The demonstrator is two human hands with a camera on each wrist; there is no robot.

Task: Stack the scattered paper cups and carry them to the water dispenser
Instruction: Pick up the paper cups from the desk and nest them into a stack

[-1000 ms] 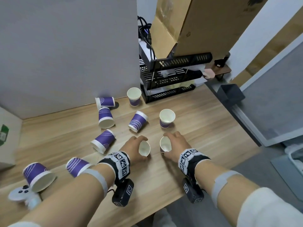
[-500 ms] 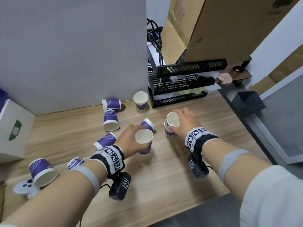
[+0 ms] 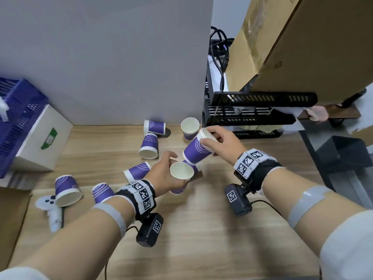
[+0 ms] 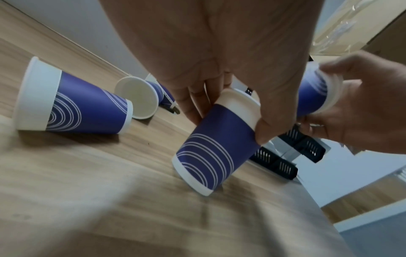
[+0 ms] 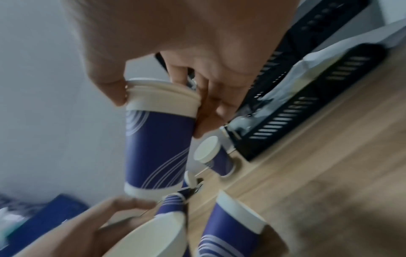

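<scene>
Head view, left hand (image 3: 161,174) gripping cup (image 3: 181,174), right hand (image 3: 220,143) pinching stacked cups (image 3: 196,149) by rim

Even soft indoor light, faint shadows, wide-angle edge warp, wrist views motion-blurred (esp. right), bg soft

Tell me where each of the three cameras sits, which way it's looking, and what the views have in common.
Head: worn above, looking down at the wooden table; both forearms, left hand, right hand.
Left wrist: under the left hand, looking along it at its upright purple paper cup.
Right wrist: under the right hand, looking along it at the nested purple cups that it grips by the rim.
Shared: all three show both held cups and the black slotted tray rack.
</scene>
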